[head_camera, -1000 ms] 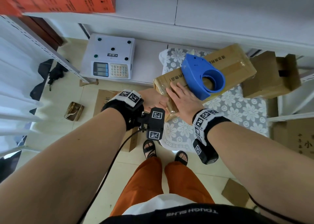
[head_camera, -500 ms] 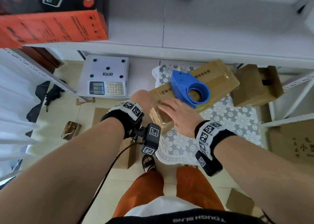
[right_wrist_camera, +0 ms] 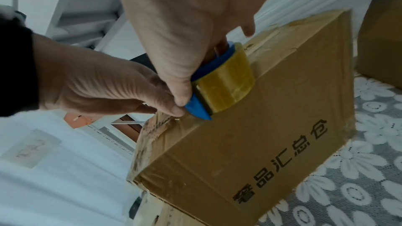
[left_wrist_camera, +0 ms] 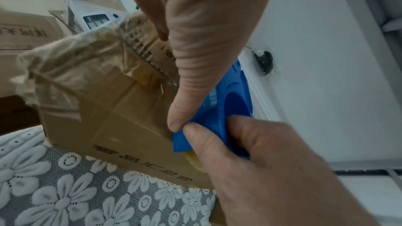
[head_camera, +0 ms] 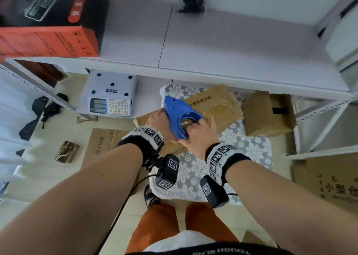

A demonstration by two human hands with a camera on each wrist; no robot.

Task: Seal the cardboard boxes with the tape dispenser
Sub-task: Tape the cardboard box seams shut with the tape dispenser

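Observation:
A brown cardboard box [head_camera: 215, 101] lies tilted on a floral lace-covered surface [head_camera: 249, 148]. On its top stands a blue tape dispenser [head_camera: 177, 113] holding a yellowish tape roll [right_wrist_camera: 226, 82]. My right hand [head_camera: 197, 136] grips the dispenser, fingers through its ring, and sets its front tip on the box's near end. My left hand [head_camera: 157, 119] holds that end of the box [left_wrist_camera: 104, 112], its thumb tip pressed beside the dispenser [left_wrist_camera: 226, 109] tip. In the right wrist view my left hand [right_wrist_camera: 108, 88] touches the dispenser [right_wrist_camera: 197, 109] tip on the taped box [right_wrist_camera: 272, 126] edge.
A second cardboard box [head_camera: 268, 117] stands right of the first. A white electronic scale [head_camera: 110, 97] sits to the left on a low shelf. Above runs a white shelf board [head_camera: 213, 53] with a red-and-black carton [head_camera: 48, 39]. Flattened cardboard [head_camera: 102, 142] lies on the floor.
My right hand left the box's end, took hold of the dispenser and tipped it on edge toward the box's near end. My left hand stayed at that end.

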